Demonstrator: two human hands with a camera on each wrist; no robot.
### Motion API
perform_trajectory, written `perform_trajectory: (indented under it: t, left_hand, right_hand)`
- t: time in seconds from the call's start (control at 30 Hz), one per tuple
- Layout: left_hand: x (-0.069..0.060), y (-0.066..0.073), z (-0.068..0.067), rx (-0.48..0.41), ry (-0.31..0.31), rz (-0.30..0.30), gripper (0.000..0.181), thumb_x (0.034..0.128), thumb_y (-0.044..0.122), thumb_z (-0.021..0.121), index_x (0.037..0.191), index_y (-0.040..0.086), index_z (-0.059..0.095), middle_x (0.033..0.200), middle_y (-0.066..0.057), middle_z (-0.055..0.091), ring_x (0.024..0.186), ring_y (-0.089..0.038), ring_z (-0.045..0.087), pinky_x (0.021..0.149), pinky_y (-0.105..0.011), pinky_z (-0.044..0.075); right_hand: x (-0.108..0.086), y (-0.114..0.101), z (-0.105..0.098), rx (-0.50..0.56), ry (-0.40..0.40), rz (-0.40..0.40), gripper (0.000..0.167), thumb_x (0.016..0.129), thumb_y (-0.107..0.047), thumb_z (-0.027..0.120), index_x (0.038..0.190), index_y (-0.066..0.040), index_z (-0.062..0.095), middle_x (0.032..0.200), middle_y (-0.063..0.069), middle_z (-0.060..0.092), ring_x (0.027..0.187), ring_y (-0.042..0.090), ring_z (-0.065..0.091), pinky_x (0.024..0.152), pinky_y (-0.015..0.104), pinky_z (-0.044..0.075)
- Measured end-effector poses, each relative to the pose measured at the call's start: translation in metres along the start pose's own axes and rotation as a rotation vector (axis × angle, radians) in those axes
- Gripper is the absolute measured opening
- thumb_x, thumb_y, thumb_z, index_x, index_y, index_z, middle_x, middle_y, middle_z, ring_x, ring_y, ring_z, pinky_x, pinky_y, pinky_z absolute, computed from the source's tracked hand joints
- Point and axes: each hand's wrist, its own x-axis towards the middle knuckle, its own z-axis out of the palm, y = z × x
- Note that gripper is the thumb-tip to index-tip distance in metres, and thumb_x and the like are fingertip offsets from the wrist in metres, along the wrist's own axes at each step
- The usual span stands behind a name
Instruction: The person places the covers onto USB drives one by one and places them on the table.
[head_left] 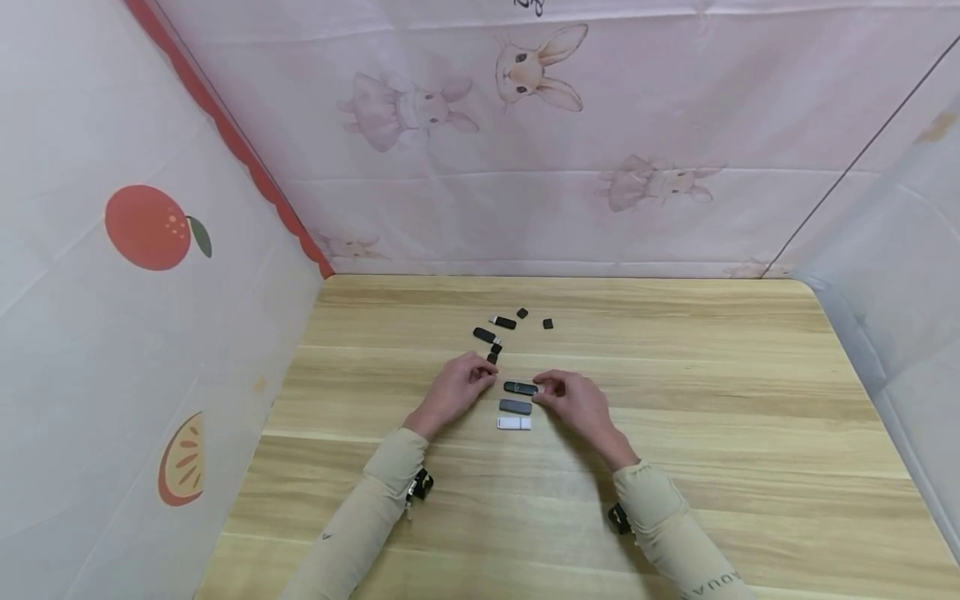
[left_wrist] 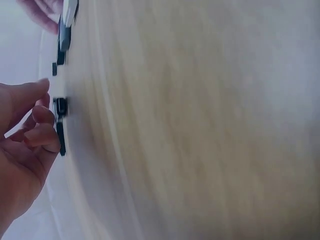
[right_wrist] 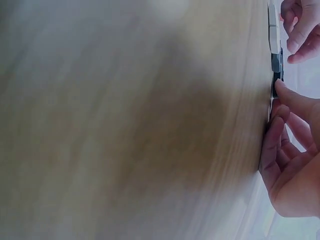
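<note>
Three USB flash drives lie in a column between the hands: a black USB flash drive (head_left: 520,388), a grey one (head_left: 515,407) and a white one (head_left: 513,423). My right hand (head_left: 576,406) pinches the right end of the black drive between thumb and fingertips, low over the table. Left of the column, my left hand (head_left: 459,385) has its fingers loosely bent, with a gap between thumb and forefinger in the left wrist view and nothing seen in it. Just beyond its fingertips sit two small black caps, the nearer cap (head_left: 492,358) and the farther cap (head_left: 497,348).
Two uncapped black drives lie farther back, one drive (head_left: 485,335) beside the caps and another drive (head_left: 504,322) behind it. Two more black caps, a left cap (head_left: 522,312) and a right cap (head_left: 548,323), lie near them. Printed cloth (head_left: 480,225) hangs behind the wooden table (head_left: 712,400).
</note>
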Motion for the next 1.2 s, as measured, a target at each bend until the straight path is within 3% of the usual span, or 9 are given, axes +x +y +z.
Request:
perform_trajectory:
  t: [0.23, 0.5, 0.73, 1.0, 1.2]
  left_hand:
    - [-0.001, -0.012, -0.007, -0.016, 0.059, -0.045, 0.012, 0.1009, 0.020, 0.072, 0.111, 0.014, 0.077, 0.108, -0.002, 0.076, 0.093, -0.014, 0.066, 0.085, -0.034, 0.058]
    - [0.003, -0.024, -0.011, -0.015, 0.037, -0.073, 0.012, 0.1015, 0.019, 0.071, 0.111, 0.015, 0.076, 0.111, -0.003, 0.076, 0.097, -0.016, 0.067, 0.089, -0.036, 0.059]
    - [0.012, -0.027, -0.020, 0.059, -0.028, -0.015, 0.015, 0.1021, 0.014, 0.069, 0.116, 0.013, 0.074, 0.115, -0.005, 0.074, 0.107, -0.021, 0.069, 0.099, -0.041, 0.058]
    - [0.018, -0.027, -0.023, 0.079, -0.061, 0.061, 0.026, 0.1006, 0.010, 0.070, 0.126, 0.013, 0.072, 0.112, -0.004, 0.070, 0.101, -0.018, 0.066, 0.094, -0.037, 0.058]
    - [0.018, -0.027, -0.023, 0.095, -0.080, 0.080, 0.035, 0.1026, 0.009, 0.066, 0.136, 0.020, 0.070, 0.109, -0.001, 0.067, 0.095, -0.014, 0.063, 0.085, -0.033, 0.057]
  right_hand:
    - [-0.002, 0.003, 0.000, 0.018, 0.006, 0.000, 0.033, 0.092, -0.028, 0.082, 0.121, -0.016, 0.076, 0.088, -0.005, 0.074, 0.080, 0.010, 0.063, 0.070, 0.024, 0.047]
    - [0.000, 0.005, -0.002, 0.045, 0.003, -0.001, 0.030, 0.095, -0.030, 0.080, 0.121, -0.016, 0.076, 0.091, -0.003, 0.075, 0.077, 0.010, 0.062, 0.068, 0.024, 0.047]
    - [0.002, 0.006, -0.004, 0.086, -0.006, 0.025, 0.027, 0.098, -0.030, 0.075, 0.121, -0.015, 0.077, 0.090, 0.002, 0.075, 0.066, 0.013, 0.057, 0.060, 0.024, 0.044]
    - [0.002, 0.006, -0.005, 0.118, -0.006, 0.016, 0.023, 0.100, -0.028, 0.074, 0.119, -0.014, 0.077, 0.086, 0.001, 0.076, 0.061, 0.012, 0.058, 0.056, 0.024, 0.044]
    - [0.003, 0.007, -0.007, 0.120, 0.001, 0.013, 0.022, 0.100, -0.028, 0.074, 0.118, -0.015, 0.077, 0.086, 0.001, 0.076, 0.061, 0.013, 0.057, 0.056, 0.024, 0.043]
